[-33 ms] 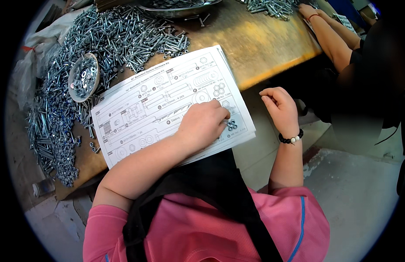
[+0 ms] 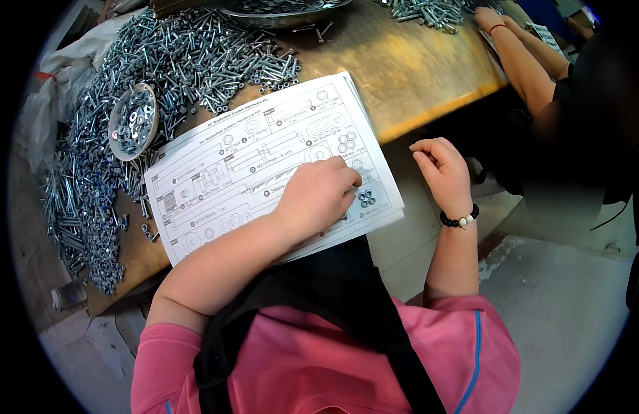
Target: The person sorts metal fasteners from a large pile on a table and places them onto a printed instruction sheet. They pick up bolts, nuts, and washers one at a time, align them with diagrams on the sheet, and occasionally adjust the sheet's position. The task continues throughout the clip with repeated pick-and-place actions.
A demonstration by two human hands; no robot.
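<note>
My left hand rests over a white printed sheet with drawings of bolts, nuts and washers. Its fingers are bent, with a gap between thumb and fingertips, and nothing shows in that gap. Right beside the fingertips lies a small group of metal nuts on the sheet. My right hand is raised off the sheet's right edge, fingers curled toward the thumb. What it holds, if anything, is hidden. A dark beaded bracelet circles that wrist.
A big heap of bolts and nuts covers the left of the wooden table. A round dish of washers sits tilted on it. A metal bowl stands at the back. Another person's arms work over the far right end.
My left hand has shifted slightly left, away from the nuts, so more of them show. My right hand has not visibly moved.
</note>
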